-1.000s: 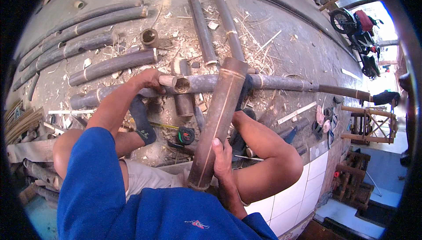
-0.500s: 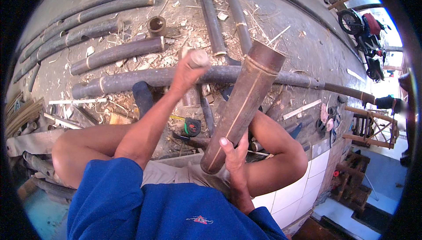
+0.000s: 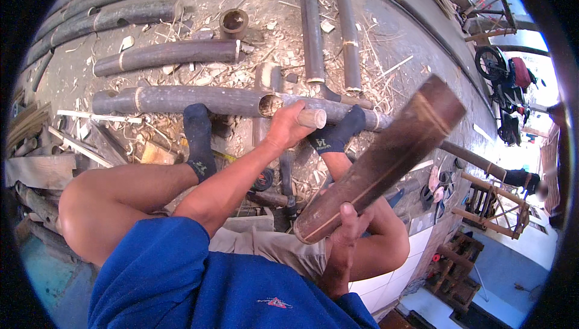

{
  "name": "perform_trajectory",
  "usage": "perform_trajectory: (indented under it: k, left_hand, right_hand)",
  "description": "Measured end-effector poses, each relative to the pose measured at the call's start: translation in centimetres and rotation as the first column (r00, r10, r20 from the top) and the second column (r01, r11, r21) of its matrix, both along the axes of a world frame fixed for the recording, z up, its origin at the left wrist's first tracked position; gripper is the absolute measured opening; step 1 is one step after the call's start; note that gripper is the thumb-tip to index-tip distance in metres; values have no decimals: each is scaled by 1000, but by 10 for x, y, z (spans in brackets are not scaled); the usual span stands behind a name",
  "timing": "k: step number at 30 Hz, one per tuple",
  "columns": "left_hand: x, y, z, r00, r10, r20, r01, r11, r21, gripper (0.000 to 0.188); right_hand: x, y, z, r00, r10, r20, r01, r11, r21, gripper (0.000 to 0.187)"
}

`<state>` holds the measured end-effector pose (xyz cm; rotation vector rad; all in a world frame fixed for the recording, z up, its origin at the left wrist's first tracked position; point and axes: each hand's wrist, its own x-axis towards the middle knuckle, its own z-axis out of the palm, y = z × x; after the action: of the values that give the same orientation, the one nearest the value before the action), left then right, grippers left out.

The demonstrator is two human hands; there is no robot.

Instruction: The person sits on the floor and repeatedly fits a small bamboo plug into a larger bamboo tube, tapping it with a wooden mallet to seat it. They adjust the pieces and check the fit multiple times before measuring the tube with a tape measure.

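Observation:
My left hand (image 3: 286, 129) is closed round a short, round wooden stick (image 3: 313, 118), its pale cut end pointing right. Just behind that hand, a long grey bamboo pole (image 3: 199, 101) lies across the floor, with a hole cut in its upper side. My right hand (image 3: 347, 238) grips the lower part of a thick brown bamboo tube (image 3: 380, 160), the thumb lying along its side. This tube slants up to the right over my bent leg, with a pale line running along it and a ring near its blurred upper end. The stick and the tube are apart.
Wood chips and shavings litter the floor. Other bamboo lengths (image 3: 169, 56) lie at far left, and two more tubes (image 3: 312, 30) lie beyond the pole. A short bamboo cup (image 3: 234, 22) stands among chips. A tape measure (image 3: 263, 179) sits beside my left forearm. A motorcycle (image 3: 506, 82) stands far right.
My left hand has moved right and down with the stick. The bamboo tube in my right hand has tilted further right. The whole view has shifted somewhat.

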<state>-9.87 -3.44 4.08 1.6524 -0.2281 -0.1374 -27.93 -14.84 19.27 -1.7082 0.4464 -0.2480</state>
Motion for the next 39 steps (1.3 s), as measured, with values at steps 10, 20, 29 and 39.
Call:
perform_trajectory:
  k: [10,20,29,39]
  left_hand:
    - [6,12,-28,988,-108,106,106,994,26,30]
    - [16,29,-24,994,-84,73,95,982,-163,18]
    - [-1,-23,-3,949,125,288,-126,992,-15,46]
    - [-14,1,-48,953,95,289,-82,995,-55,40]
  right_hand:
    - [32,38,-33,967,33,-251,-56,995,-83,73]
    - [10,34,-55,930,28,-366,-35,999,-11,68]
    - [-1,-9,-2,972,192,-138,-217,956,-196,80]
    - [47,5,-27,918,261,-298,-277,961,-11,63]
